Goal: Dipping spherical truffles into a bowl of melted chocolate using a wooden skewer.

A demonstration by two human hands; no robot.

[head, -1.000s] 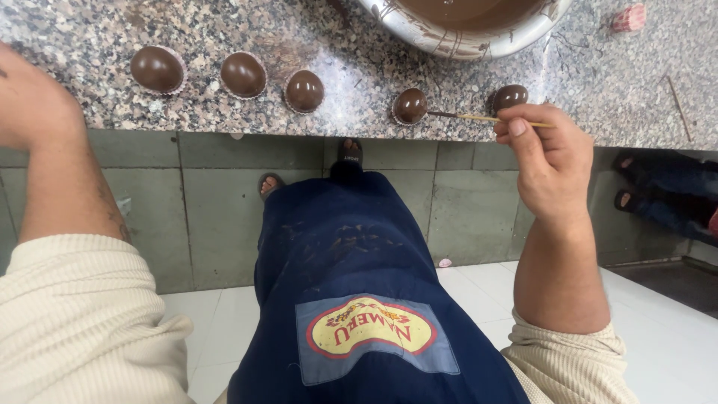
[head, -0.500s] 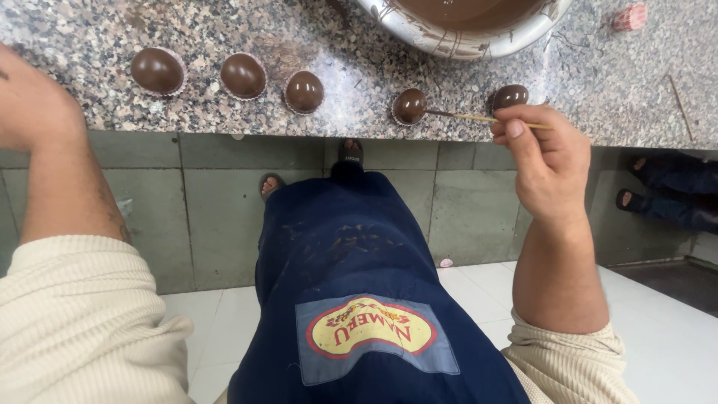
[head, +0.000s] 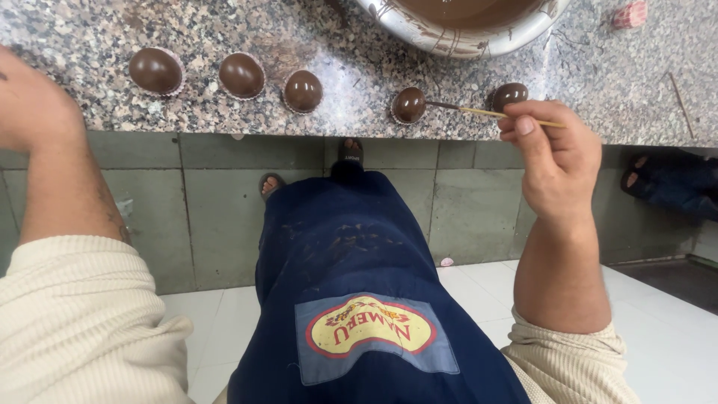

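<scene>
My right hand [head: 557, 157] pinches a thin wooden skewer [head: 486, 112] whose tip is stuck into a chocolate-coated ball [head: 409, 105] at the front edge of a speckled granite counter [head: 97, 37]. Another coated ball [head: 509, 95] sits just behind my fingers. To the left stand three more chocolate balls [head: 155, 70] [head: 241, 75] [head: 303, 90] in a row. My left hand [head: 30, 105] rests at the counter's left edge with its fingers out of view, touching none of the balls.
A metal bowl of melted chocolate [head: 467, 26] stands at the back of the counter. A small pink object [head: 630, 13] lies at the far right. Below are my dark blue apron [head: 359, 284], a grey tiled counter front and white floor tiles. Another person's feet [head: 666, 183] show at right.
</scene>
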